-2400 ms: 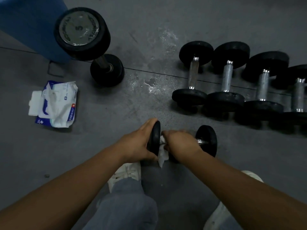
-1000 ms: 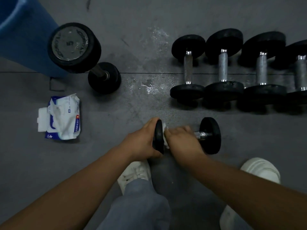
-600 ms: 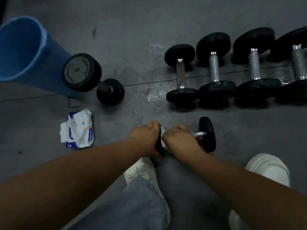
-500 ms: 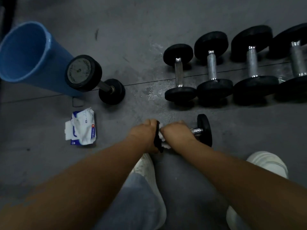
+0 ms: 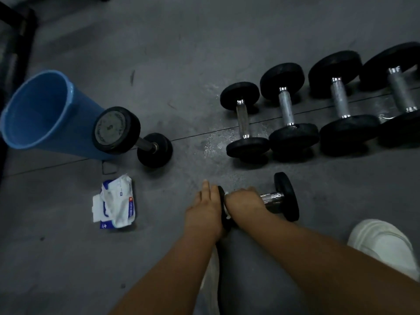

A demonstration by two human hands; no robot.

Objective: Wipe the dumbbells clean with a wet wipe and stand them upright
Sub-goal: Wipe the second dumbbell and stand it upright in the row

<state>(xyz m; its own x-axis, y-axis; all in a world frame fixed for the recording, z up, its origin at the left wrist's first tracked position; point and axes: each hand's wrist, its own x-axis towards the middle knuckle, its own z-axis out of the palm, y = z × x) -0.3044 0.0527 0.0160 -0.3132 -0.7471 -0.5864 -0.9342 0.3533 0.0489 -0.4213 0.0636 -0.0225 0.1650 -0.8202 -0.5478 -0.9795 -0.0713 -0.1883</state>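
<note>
I'm in the wiping step, working on the small dumbbell (image 5: 272,197). It lies on its side on the grey floor (image 5: 227,42) just ahead of my knees, bar running left to right. My right hand (image 5: 244,201) is curled round the left end of the bar with the wet wipe (image 5: 227,215) bunched beneath it. Only a white sliver shows in this dim view, so I can't say how much of it sits on the metal. My left hand (image 5: 205,210) lies flat, fingers straight, against the outer face of the left head, bracing it and gripping nothing.

I judge this one about half done, since the right stretch of bar and the right head are bare of the wipe. The next move calls for sliding the wipe along toward that head and turning the bar as I go. After that I would tip the dumbbell up onto one flat face. Round heads want to roll, so the bracing hand matters.

The heads are matte black discs with rounded rims, rubbery-looking, and the bar is bright chrome. One upright dumbbell (image 5: 117,130) already stands on end beside the blue plastic bin (image 5: 38,110), its top face a dull grey plate. Four larger dumbbells (image 5: 287,108) lie side by side in a row beyond mine, their bars duller and grainier. The pack of wipes (image 5: 116,205), soft crinkled film, lies open to my left.
</note>
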